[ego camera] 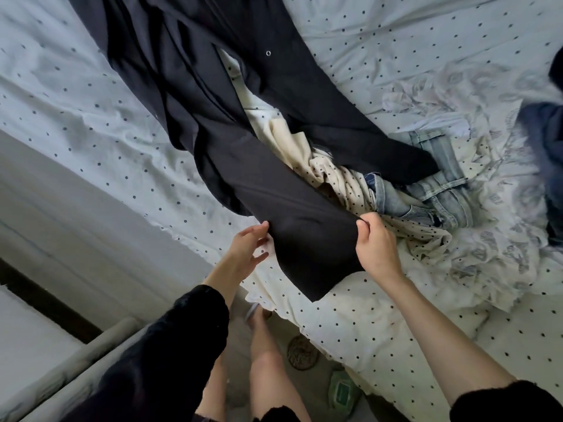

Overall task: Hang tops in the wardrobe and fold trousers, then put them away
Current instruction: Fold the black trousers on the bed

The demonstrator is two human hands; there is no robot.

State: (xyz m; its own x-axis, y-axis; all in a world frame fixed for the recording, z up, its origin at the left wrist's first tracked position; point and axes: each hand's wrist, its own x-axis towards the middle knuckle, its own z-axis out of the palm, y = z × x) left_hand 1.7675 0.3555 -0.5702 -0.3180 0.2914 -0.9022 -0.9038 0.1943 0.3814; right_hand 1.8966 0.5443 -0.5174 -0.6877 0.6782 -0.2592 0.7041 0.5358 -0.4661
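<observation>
Dark navy trousers (243,141) lie stretched across the bed, one leg end reaching toward me. My right hand (376,245) pinches the right edge of that leg end between thumb and fingers. At the leg's left edge is my left hand (246,248), fingers spread and touching the fabric. Under the trousers lie a cream dotted garment (341,184) and light blue jeans (438,184).
The bed sheet (91,117) is pale with small dark dots, and a floral cover (487,239) is bunched at the right. Another dark blue garment (545,147) shows at the right edge. A grey wall (76,223) runs left of the bed. My legs stand on the floor below.
</observation>
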